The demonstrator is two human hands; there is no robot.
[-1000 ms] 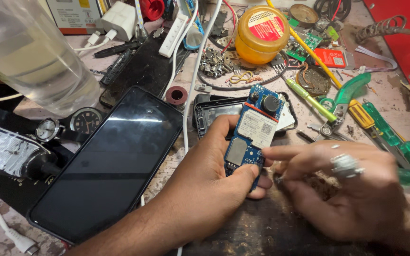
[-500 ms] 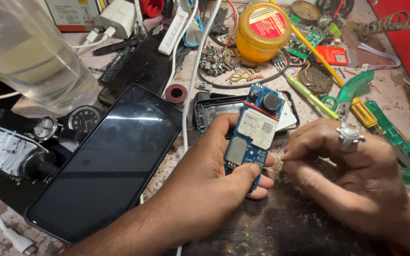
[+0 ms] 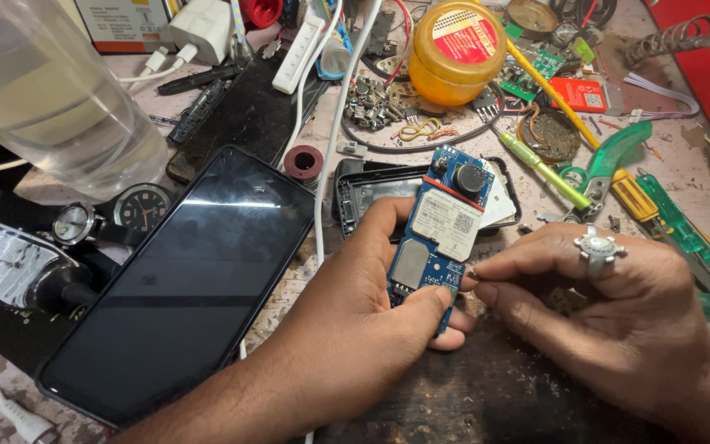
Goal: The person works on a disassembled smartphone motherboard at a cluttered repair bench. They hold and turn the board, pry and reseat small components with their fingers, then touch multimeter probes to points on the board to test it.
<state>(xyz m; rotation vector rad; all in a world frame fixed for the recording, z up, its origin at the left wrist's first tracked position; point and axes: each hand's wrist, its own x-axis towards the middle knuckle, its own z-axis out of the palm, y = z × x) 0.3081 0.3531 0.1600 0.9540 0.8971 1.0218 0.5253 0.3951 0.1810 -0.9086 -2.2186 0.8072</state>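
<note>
We are pinching the board (image 3: 440,234) by its edges in our left hand (image 3: 371,304); our right hand (image 3: 618,304) fingertips are pressing together beside it. Light, stiff, fragile.

Left hand (image 3: 363,316) reaches in from near left, fingers curled in a grip; right hand (image 3: 618,312) at right, thumb and forefinger pinched together

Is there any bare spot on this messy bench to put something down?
Barely. One dark worn patch lies at the near edge, between the left hand and right hand. Behind the blue circuit board, around the yellow tin and green screwdrivers, it is crowded.
</note>
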